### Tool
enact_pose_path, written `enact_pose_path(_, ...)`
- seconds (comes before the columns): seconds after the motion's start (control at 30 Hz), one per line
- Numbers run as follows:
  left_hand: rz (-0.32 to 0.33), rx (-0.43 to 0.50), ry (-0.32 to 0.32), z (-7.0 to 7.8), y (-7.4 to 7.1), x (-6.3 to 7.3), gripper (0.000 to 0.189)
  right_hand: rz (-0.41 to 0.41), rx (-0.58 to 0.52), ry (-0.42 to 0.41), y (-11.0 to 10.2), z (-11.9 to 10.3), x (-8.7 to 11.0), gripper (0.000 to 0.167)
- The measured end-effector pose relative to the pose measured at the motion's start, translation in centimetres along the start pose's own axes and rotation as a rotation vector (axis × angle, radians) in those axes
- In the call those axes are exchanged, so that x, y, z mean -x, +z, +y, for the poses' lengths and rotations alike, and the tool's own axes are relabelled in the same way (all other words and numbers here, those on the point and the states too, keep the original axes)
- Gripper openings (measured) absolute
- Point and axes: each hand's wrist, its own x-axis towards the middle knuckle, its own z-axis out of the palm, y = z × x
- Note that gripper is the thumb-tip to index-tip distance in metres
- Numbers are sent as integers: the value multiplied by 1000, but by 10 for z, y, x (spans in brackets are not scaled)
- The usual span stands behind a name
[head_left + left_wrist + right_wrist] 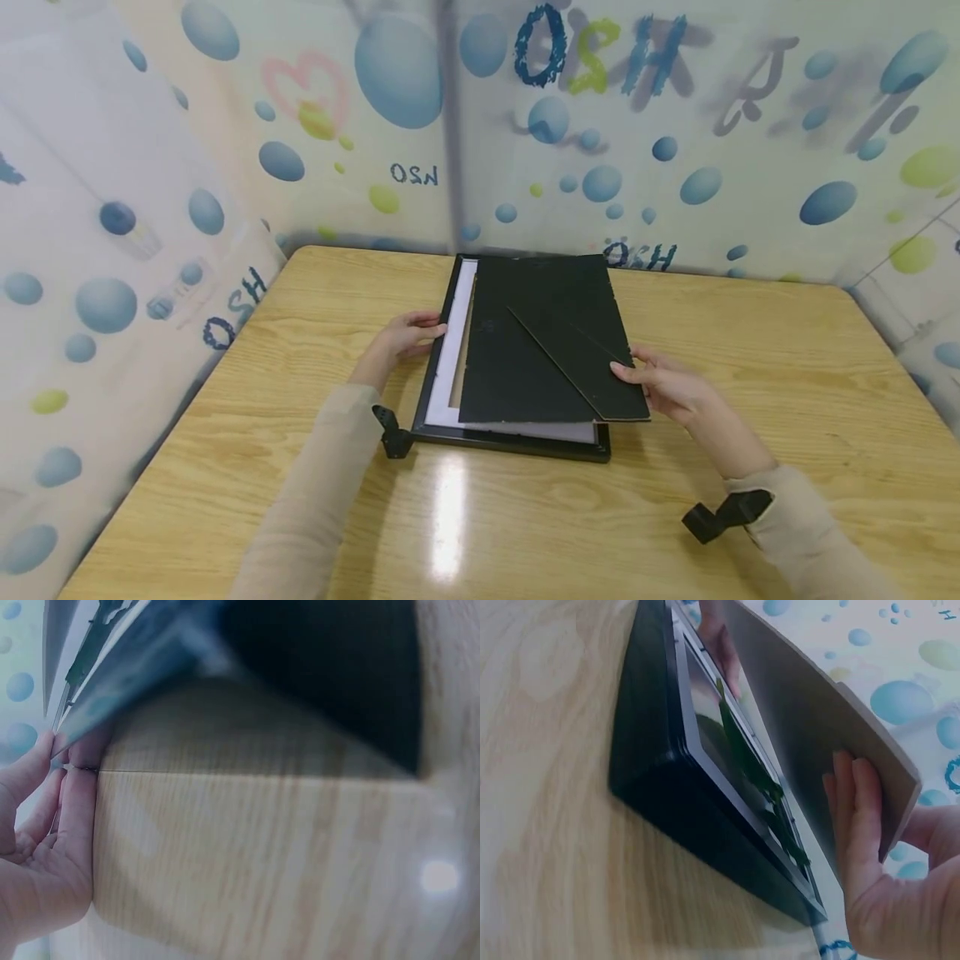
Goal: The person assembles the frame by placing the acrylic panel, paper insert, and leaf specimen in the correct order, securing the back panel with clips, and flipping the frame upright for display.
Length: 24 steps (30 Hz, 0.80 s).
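A black picture frame (517, 447) lies face down near the table's middle, a white border (441, 387) showing inside it. My left hand (408, 336) grips its left edge, thumb above and fingers beneath. With my right hand (667, 387) I hold the black backing board (502, 367) by its lower right edge, thumb on top and fingers under. Tilted over the frame, the board hides most of the inside; a stand flap (592, 358) lies flat against it. Through the gap in the right wrist view, green leaf shapes (742, 754) appear within the frame.
The wooden table (750, 333) extends around the frame, with a bright glare spot in front. Behind and beside it hang pale curtains (487, 167) printed with blue and green dots. Each wrist wears a black camera mount (723, 515).
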Motion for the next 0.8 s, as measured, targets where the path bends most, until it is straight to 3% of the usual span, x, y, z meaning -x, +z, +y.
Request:
enact_pose_path(0.6,4,2,-2,0,1,0,54,61,26,-19,27,13,-24,64)
enact_pose_path(0.8,-8,-3,-14,0,0,-1,53,96,71,6,30,19,-29,67)
